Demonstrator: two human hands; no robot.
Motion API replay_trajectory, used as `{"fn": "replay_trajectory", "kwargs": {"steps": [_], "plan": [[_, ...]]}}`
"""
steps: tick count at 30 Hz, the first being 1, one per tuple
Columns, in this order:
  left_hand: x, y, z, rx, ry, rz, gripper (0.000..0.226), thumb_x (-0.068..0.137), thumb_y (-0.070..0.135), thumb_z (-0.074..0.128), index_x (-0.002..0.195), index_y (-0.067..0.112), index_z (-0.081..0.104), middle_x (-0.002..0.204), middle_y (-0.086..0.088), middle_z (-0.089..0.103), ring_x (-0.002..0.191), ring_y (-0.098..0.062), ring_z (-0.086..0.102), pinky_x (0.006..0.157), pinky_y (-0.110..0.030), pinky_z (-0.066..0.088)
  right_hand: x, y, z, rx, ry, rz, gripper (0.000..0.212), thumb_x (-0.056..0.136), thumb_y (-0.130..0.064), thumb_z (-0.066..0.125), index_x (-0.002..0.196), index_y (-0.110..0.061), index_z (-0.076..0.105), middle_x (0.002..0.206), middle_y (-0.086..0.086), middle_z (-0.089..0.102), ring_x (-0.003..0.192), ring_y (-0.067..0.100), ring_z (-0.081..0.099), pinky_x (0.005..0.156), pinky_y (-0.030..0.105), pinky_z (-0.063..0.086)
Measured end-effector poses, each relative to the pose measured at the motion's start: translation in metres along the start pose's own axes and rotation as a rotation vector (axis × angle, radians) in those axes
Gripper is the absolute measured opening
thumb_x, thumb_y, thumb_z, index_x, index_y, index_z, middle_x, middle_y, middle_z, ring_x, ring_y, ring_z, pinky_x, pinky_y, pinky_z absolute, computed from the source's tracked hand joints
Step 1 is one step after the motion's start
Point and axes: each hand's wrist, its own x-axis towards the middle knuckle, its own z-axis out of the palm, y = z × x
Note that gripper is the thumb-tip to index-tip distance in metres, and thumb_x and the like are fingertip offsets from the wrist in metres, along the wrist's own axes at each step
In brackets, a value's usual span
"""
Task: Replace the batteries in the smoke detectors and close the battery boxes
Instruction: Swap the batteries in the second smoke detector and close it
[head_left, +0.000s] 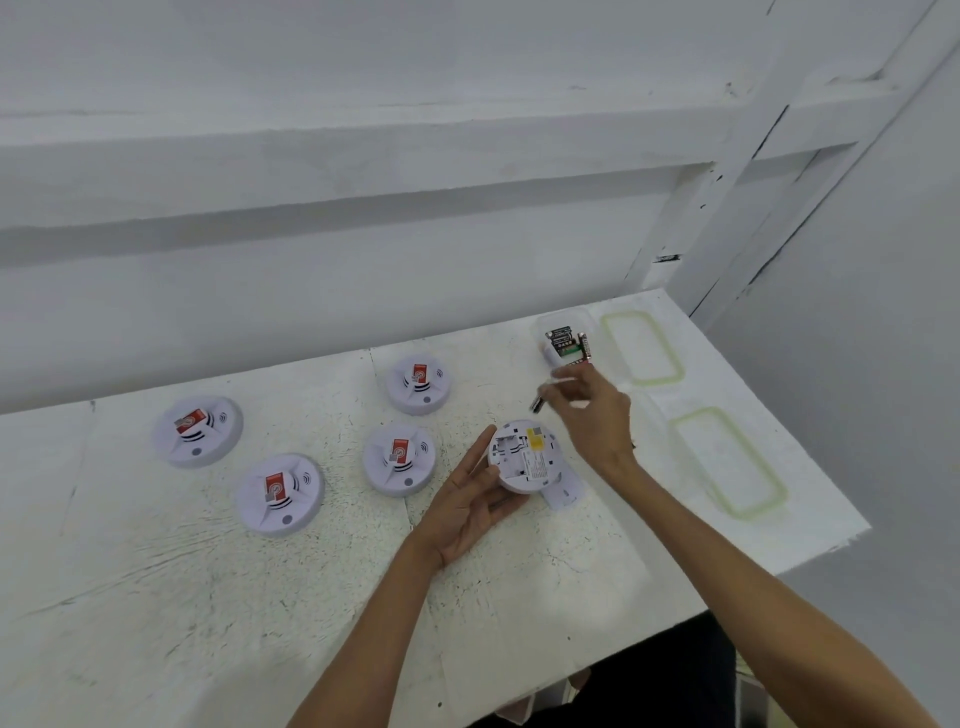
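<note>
Upturned smoke detector, battery bay uncovered, lies on the straight, spread fingers of the left hand, right of centre on the table. The right hand, just beyond it, pinches one blurred battery. Four more detectors sit face-up to the left. One clear battery box stands far right, with two lids beside it.

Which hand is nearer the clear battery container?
Right. The right hand is just in front of the battery container, pinching a battery; the left hand is farther toward the person, supporting the upturned smoke detector.
</note>
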Motion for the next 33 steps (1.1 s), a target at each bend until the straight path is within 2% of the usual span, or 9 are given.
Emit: {"fn": "replay_trajectory", "kwargs": {"steps": [5, 7, 14, 19, 22, 25, 28, 30, 33], "plan": [[0.001, -0.003, -0.001, 0.059, -0.01, 0.018, 0.056, 0.105, 0.007, 0.047, 0.156, 0.029, 0.039, 0.155, -0.01, 0.05, 0.142, -0.038, 0.048, 0.113, -0.053, 0.043, -0.038, 0.015, 0.013, -0.071, -0.11, -0.058, 0.012, 0.083, -0.026, 0.08, 0.091, -0.02, 0.072, 0.078, -0.009, 0.073, 0.074, 0.005, 0.068, 0.065, 0.022, 0.055], [0.001, -0.004, -0.001, 0.069, -0.001, 0.018, 0.055, 0.106, 0.006, 0.044, 0.156, 0.029, 0.039, 0.155, -0.01, 0.051, 0.142, -0.037, 0.048, 0.113, -0.052, 0.044, -0.043, 0.022, 0.015, -0.134, -0.122, -0.101, 0.01, 0.084, -0.028, 0.078, 0.089, -0.022, 0.071, 0.078, -0.01, 0.072, 0.074, 0.005, 0.067, 0.063, 0.022, 0.053], [0.0, -0.003, -0.002, 0.088, 0.006, 0.02, 0.056, 0.106, 0.005, 0.044, 0.157, 0.028, 0.037, 0.157, -0.01, 0.048, 0.143, -0.037, 0.046, 0.115, -0.054, 0.04, -0.05, 0.025, 0.02, -0.278, -0.123, -0.192, 0.009, 0.093, -0.033, 0.067, 0.097, -0.024, 0.064, 0.086, -0.011, 0.067, 0.081, 0.009, 0.059, 0.066, 0.021, 0.048], [-0.001, -0.003, 0.0, 0.112, -0.036, 0.027, 0.057, 0.107, 0.005, 0.043, 0.158, 0.027, 0.035, 0.157, -0.007, 0.048, 0.144, -0.036, 0.045, 0.119, -0.059, 0.033, -0.05, 0.027, 0.026, -0.45, -0.173, -0.369, 0.011, 0.094, -0.025, 0.064, 0.101, -0.018, 0.067, 0.097, -0.003, 0.066, 0.089, 0.016, 0.057, 0.072, 0.036, 0.052], [-0.001, -0.004, -0.001, 0.097, -0.039, 0.04, 0.057, 0.107, 0.004, 0.042, 0.159, 0.026, 0.034, 0.159, -0.007, 0.046, 0.145, -0.036, 0.044, 0.119, -0.06, 0.032, -0.051, 0.03, 0.027, -0.498, -0.174, -0.455, 0.023, 0.093, -0.032, 0.066, 0.11, -0.016, 0.068, 0.114, -0.001, 0.061, 0.103, 0.018, 0.054, 0.081, 0.032, 0.052], [-0.003, -0.005, -0.002, 0.077, -0.028, 0.043, 0.056, 0.108, 0.004, 0.042, 0.158, 0.028, 0.037, 0.158, -0.007, 0.047, 0.144, -0.034, 0.047, 0.116, -0.053, 0.04, -0.054, 0.032, 0.022, -0.507, -0.259, -0.498, 0.056, 0.088, -0.056, 0.066, 0.128, -0.018, 0.06, 0.136, -0.002, 0.053, 0.123, 0.018, 0.047, 0.098, 0.026, 0.045], [-0.003, -0.005, 0.0, 0.076, -0.027, 0.047, 0.055, 0.109, 0.003, 0.04, 0.158, 0.027, 0.036, 0.158, -0.009, 0.046, 0.143, -0.035, 0.047, 0.112, -0.053, 0.044, -0.054, 0.038, 0.016, -0.566, -0.395, -0.543, 0.087, 0.076, -0.071, 0.066, 0.141, -0.015, 0.05, 0.153, -0.001, 0.041, 0.138, 0.019, 0.039, 0.107, 0.032, 0.041], [-0.002, -0.006, -0.001, 0.074, -0.029, 0.041, 0.055, 0.108, 0.002, 0.039, 0.158, 0.026, 0.037, 0.158, -0.011, 0.046, 0.143, -0.039, 0.046, 0.113, -0.059, 0.04, -0.052, 0.042, 0.014, -0.626, -0.454, -0.544, 0.09, 0.075, -0.068, 0.068, 0.145, -0.014, 0.046, 0.159, -0.001, 0.032, 0.143, 0.019, 0.034, 0.106, 0.035, 0.042], [-0.002, -0.005, -0.002, 0.069, -0.029, 0.042, 0.055, 0.108, 0.002, 0.039, 0.159, 0.023, 0.035, 0.158, -0.012, 0.046, 0.143, -0.042, 0.045, 0.114, -0.062, 0.037, -0.046, 0.048, 0.012, -0.66, -0.454, -0.595, 0.077, 0.08, -0.05, 0.076, 0.141, -0.011, 0.051, 0.158, 0.004, 0.037, 0.14, 0.023, 0.039, 0.103, 0.043, 0.048]]}}
